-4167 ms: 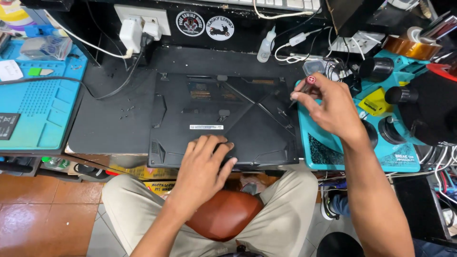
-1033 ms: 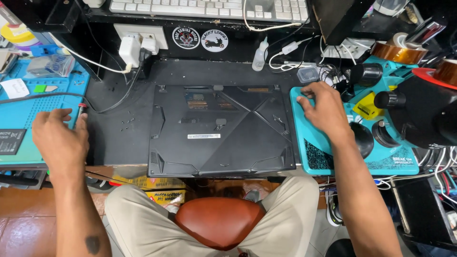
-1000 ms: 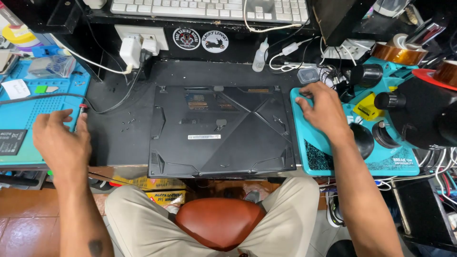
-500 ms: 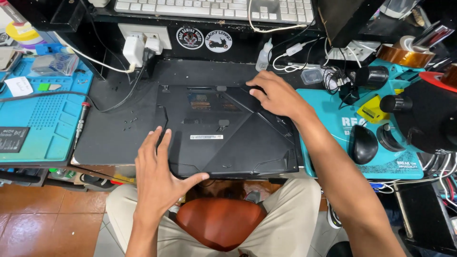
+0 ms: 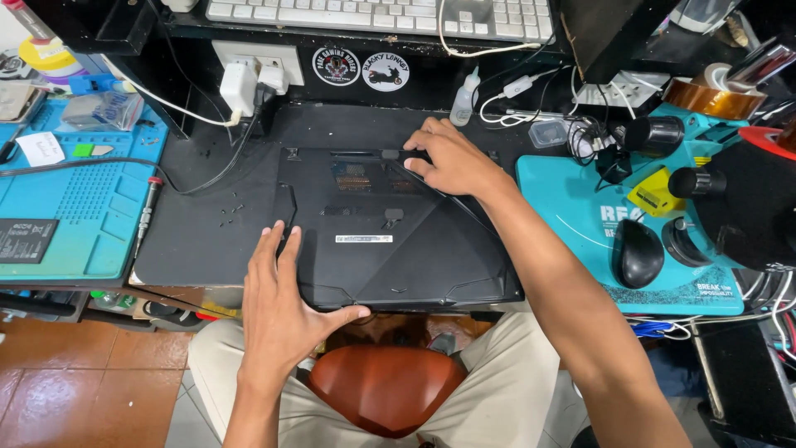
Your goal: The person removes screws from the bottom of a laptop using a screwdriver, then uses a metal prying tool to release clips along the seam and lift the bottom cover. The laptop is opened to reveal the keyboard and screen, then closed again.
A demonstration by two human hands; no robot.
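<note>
1. Both hands have shifted since half a second ago: the left hand (image 5: 280, 307) has slid toward the near-left corner of the laptop (image 5: 390, 228), and the right hand (image 5: 452, 158) has travelled up to its far edge.
2. That laptop lies bottom side up on the black mat (image 5: 207, 241), in the middle of the bench, directly in front of the person's lap.
3. Left hand: open, fingers straight and pointing away, thumb spread wide along the near edge. It rests flat over the corner and grips nothing, which looks like a way of pinning the machine down so it does not slide.
4. Right hand: fingers loosely curled, fingertips pressing on the back edge near a small rubber foot. Whether anything is pinched beneath them I cannot tell.
5. Hands set at opposite corners steady the flat case from both ends.
6. Small loose screws (image 5: 230, 212) lie scattered on the mat left of the laptop, near a screwdriver (image 5: 148, 211) at the edge of the blue work mat (image 5: 75, 216).
7. To the right sits a teal mat (image 5: 580, 241) with a black mouse (image 5: 637, 253) on it; a small dropper bottle (image 5: 465, 99) stands behind the laptop.
8. One second ago the left hand was out over the blue work mat and the right over the teal one; now both are on the laptop.
</note>
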